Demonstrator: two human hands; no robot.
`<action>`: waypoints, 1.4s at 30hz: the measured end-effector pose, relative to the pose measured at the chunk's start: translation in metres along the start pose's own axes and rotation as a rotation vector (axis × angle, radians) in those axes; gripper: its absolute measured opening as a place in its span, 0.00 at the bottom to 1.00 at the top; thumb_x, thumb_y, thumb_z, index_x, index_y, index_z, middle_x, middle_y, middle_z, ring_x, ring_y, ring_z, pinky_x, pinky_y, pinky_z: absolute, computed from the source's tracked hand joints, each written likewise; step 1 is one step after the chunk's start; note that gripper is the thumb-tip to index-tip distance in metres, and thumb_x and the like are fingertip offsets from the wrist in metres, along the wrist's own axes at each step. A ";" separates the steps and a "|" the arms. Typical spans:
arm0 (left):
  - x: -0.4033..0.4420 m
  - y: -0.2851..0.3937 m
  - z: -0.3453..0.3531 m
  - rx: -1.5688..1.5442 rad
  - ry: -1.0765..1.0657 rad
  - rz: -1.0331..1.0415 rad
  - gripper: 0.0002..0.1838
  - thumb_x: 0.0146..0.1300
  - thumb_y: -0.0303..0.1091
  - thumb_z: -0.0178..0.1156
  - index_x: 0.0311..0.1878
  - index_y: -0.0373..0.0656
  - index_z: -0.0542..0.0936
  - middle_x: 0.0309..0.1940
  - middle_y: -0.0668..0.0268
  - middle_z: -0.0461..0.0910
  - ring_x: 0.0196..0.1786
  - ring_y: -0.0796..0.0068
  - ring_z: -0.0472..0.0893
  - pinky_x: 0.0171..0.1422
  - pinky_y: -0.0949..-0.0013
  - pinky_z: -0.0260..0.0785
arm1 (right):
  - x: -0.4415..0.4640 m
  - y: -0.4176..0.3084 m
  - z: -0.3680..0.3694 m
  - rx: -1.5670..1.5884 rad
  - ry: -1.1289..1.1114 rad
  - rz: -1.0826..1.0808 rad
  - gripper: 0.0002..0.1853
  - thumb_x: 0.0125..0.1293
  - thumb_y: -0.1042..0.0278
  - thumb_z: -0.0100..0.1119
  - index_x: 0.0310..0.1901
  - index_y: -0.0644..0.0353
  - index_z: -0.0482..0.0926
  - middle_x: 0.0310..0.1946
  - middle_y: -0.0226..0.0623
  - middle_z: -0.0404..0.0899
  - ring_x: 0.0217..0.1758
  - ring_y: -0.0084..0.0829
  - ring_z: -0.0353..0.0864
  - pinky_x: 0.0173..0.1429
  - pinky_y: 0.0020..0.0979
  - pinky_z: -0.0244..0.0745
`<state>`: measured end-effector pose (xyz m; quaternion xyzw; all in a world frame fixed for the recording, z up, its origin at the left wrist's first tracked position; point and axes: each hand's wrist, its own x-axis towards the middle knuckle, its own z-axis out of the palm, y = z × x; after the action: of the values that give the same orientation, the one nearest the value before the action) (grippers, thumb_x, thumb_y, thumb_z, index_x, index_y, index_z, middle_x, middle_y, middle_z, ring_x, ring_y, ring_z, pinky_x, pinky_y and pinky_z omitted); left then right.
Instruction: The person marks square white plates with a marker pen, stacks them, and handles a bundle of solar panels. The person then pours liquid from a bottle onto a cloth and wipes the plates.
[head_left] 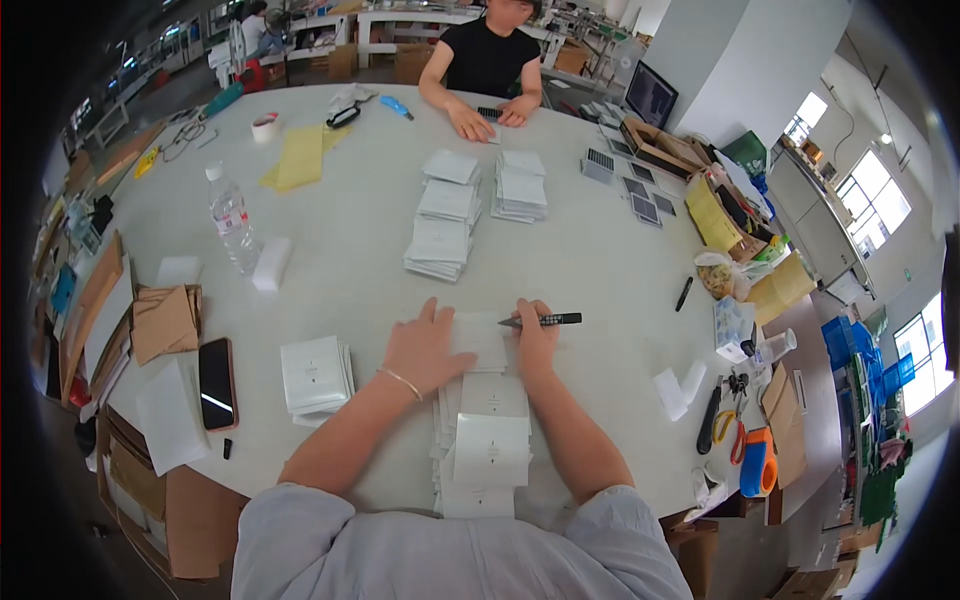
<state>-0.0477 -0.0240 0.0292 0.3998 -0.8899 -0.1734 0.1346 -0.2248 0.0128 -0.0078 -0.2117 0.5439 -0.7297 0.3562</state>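
Observation:
A black marker (560, 319) is held in my right hand (536, 335), its tip pointing left over a white packet (480, 335). My left hand (425, 350) lies on the left side of that packet with its fingers spread. Below the hands, a long overlapping row of white packets (490, 450) runs toward my body. Left of my left forearm sits a smaller stack of white packets (315, 375). Further up the table stand two more rows of packets, a left one (440, 215) and a right one (520, 188).
Across the round table (360, 240), a person (490, 60) handles small items. At the left are a water bottle (232, 220) and a phone (216, 384). Scissors (738, 415), an orange tape dispenser (759, 463) and a loose pen (684, 294) lie at the right.

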 end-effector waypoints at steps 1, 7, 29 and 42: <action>0.001 0.001 0.001 0.065 -0.055 -0.059 0.40 0.51 0.57 0.62 0.62 0.40 0.65 0.66 0.47 0.61 0.51 0.48 0.77 0.56 0.58 0.69 | 0.003 -0.002 0.000 -0.046 -0.004 -0.006 0.14 0.60 0.62 0.60 0.20 0.56 0.70 0.18 0.23 0.67 0.19 0.14 0.61 0.23 0.20 0.56; -0.005 0.011 0.006 -0.089 -0.113 -0.010 0.42 0.53 0.57 0.60 0.65 0.40 0.62 0.68 0.43 0.55 0.50 0.43 0.78 0.54 0.54 0.72 | 0.015 -0.013 -0.010 -0.285 -0.102 0.106 0.12 0.57 0.63 0.60 0.21 0.59 0.73 0.18 0.27 0.71 0.18 0.16 0.65 0.22 0.21 0.60; -0.002 0.003 0.025 -0.182 0.005 0.075 0.37 0.50 0.54 0.65 0.59 0.42 0.68 0.68 0.42 0.56 0.42 0.45 0.80 0.50 0.54 0.72 | 0.017 -0.004 -0.012 -0.004 -0.156 0.172 0.12 0.58 0.65 0.61 0.22 0.57 0.71 0.19 0.27 0.68 0.18 0.17 0.64 0.19 0.20 0.55; 0.005 0.004 0.011 0.161 -0.098 0.067 0.41 0.51 0.56 0.63 0.63 0.40 0.65 0.67 0.47 0.58 0.58 0.49 0.72 0.56 0.52 0.68 | 0.007 0.000 0.002 -0.087 -0.154 -0.023 0.13 0.61 0.63 0.61 0.23 0.56 0.72 0.22 0.24 0.74 0.21 0.12 0.66 0.25 0.18 0.62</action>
<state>-0.0576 -0.0227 0.0219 0.3704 -0.9194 -0.1160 0.0642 -0.2275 0.0063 -0.0074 -0.2887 0.5437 -0.6910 0.3789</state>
